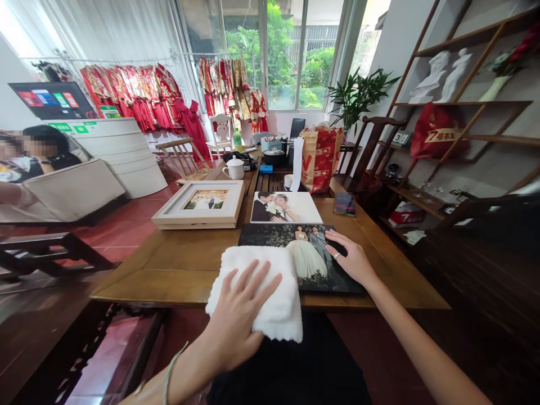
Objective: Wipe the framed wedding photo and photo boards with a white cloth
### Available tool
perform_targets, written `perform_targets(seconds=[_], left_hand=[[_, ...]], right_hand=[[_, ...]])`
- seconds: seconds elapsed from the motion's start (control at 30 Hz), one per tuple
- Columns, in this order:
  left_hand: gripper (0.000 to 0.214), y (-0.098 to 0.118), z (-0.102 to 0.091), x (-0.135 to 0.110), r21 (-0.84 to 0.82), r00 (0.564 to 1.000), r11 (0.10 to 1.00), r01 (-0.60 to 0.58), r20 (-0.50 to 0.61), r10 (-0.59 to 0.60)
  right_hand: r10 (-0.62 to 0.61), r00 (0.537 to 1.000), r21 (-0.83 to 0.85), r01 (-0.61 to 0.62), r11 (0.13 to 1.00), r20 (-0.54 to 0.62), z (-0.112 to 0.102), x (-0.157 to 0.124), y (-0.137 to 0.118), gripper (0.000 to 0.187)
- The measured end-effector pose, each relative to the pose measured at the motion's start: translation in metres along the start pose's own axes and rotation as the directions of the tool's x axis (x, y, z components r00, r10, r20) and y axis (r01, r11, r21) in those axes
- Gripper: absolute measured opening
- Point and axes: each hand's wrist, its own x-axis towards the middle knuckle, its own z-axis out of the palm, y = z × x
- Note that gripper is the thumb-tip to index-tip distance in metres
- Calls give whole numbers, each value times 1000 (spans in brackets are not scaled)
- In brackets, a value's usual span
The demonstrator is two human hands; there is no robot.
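Note:
My left hand lies with fingers spread on a folded white towel. The towel covers the left part of a dark wedding photo panel and hangs over the table's front edge. On the panel's right side, my right hand rests with its fingers stretched out, a ring on one of them. A couple in wedding clothes is printed on the panel. Just behind it lies a lighter wedding photo print. To the left sits a thick pale frame with a small photo inside.
Everything lies on a wooden table. Further back stand a white lidded cup, a red and brown paper bag and a dark pot. A small dark card-like item lies at right. A wooden chair stands behind the table.

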Motion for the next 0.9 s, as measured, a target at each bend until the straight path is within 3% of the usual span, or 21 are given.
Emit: perform_targets(seconds=[0.13, 0.4, 0.53, 0.7, 0.9], left_hand=[[92, -8, -7, 18, 10, 1000, 1000, -8, -12, 8], [70, -42, -11, 101, 81, 990, 995, -51, -127, 61], [64, -59, -11, 118, 93, 986, 996, 6, -167, 10], [71, -51, -10, 95, 119, 987, 993, -16, -160, 35], [89, -7, -15, 20, 68, 1000, 997, -25, -7, 26]], right_hand=[[-12, 1000, -9, 12, 1000, 1, -3, -1, -2, 31], [-31, 1000, -20, 31, 999, -2, -7, -5, -11, 30], [-21, 1000, -30, 22, 999, 14, -6, -6, -12, 31], [-19, 1000, -14, 19, 1000, 6, -7, -5, -7, 30], [-23, 1000, -12, 23, 1000, 7, -10, -6, -8, 29]])
